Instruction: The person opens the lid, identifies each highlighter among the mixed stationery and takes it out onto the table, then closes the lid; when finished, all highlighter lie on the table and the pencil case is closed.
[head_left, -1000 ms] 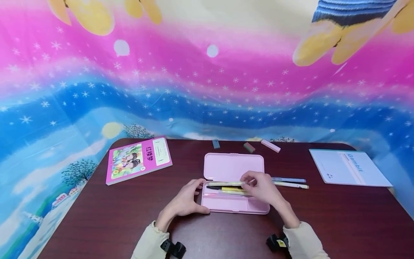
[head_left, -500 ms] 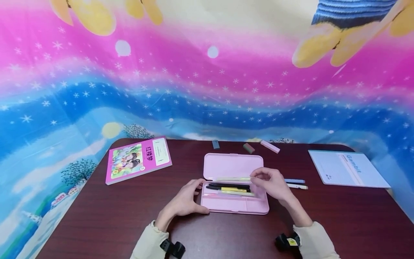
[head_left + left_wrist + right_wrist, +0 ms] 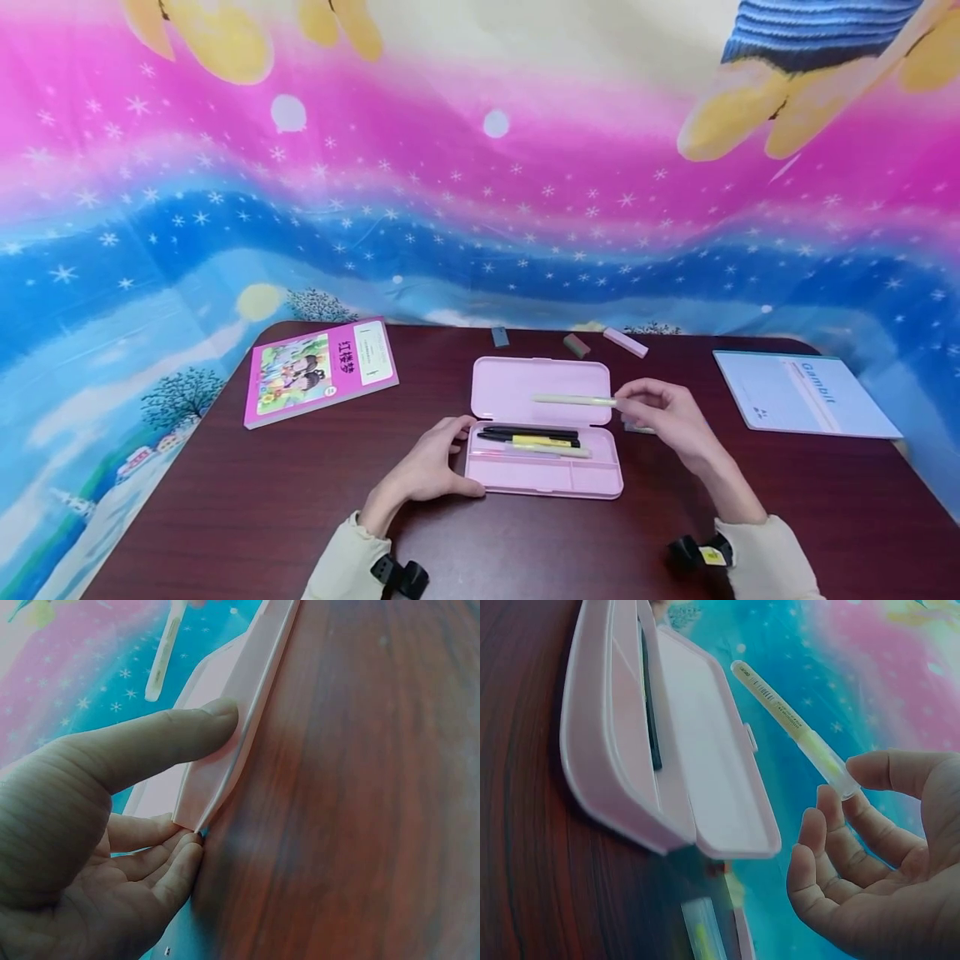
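A pink pencil case [image 3: 521,476] lies with its lid folded back. My left hand [image 3: 429,467] holds its left end; in the left wrist view the thumb presses the front wall and the fingers [image 3: 176,874] touch the corner. Between thumb and fingertips, my right hand [image 3: 675,423] pinches a pale yellow capped pen [image 3: 572,400] by one end, raised in front of the lid. Inside the case's long compartment lie black pens [image 3: 517,431], a yellow-and-black pen [image 3: 528,439] and a pale pen [image 3: 555,450]. Other pens [image 3: 637,429] on the table are mostly hidden behind my right hand.
Along the table's back edge lie a blue-grey eraser [image 3: 500,336], a brown-and-green eraser [image 3: 577,345] and a pink-and-white block [image 3: 626,342]. A pink book [image 3: 322,372] is at the left, a white notebook [image 3: 806,393] at the right. A printed cloth [image 3: 480,208] hangs behind.
My right hand has moved right and lifted the pale yellow pen from over the case, uncovering the pens inside. My left hand stays at the case's left end.
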Tool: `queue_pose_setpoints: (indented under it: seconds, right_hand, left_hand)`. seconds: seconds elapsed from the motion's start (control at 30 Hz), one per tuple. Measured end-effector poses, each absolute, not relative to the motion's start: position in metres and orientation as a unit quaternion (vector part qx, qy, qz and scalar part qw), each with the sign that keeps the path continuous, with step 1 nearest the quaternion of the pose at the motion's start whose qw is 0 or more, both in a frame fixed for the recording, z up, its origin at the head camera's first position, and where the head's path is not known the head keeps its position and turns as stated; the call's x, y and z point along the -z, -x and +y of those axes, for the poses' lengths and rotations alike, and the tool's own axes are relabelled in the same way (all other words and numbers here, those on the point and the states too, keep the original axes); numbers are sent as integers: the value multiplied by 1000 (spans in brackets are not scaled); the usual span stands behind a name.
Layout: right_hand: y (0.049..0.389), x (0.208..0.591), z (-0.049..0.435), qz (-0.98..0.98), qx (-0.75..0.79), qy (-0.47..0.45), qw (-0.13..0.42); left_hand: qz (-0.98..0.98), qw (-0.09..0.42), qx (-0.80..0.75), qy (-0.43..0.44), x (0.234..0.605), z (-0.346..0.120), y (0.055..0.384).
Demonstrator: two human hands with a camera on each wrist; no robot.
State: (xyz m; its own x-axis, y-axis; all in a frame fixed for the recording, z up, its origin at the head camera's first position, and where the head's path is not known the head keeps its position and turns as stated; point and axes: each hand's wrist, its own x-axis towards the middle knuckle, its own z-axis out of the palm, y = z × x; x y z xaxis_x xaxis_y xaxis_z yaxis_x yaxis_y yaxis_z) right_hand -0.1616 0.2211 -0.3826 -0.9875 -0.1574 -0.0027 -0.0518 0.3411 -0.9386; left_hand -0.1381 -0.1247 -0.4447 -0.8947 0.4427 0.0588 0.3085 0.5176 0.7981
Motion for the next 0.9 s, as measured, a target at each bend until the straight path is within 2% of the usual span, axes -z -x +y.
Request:
queue_pose_setpoints:
  seconds: [0.47,0.9]
  right_hand:
    - [152,398,263,829,556,61,15]
    - [140,408,311,846,533,18,26]
  left_hand:
    - [869,74,-439,-216,444,-125,138]
    - [871,79,-438,-210,444,-125,139]
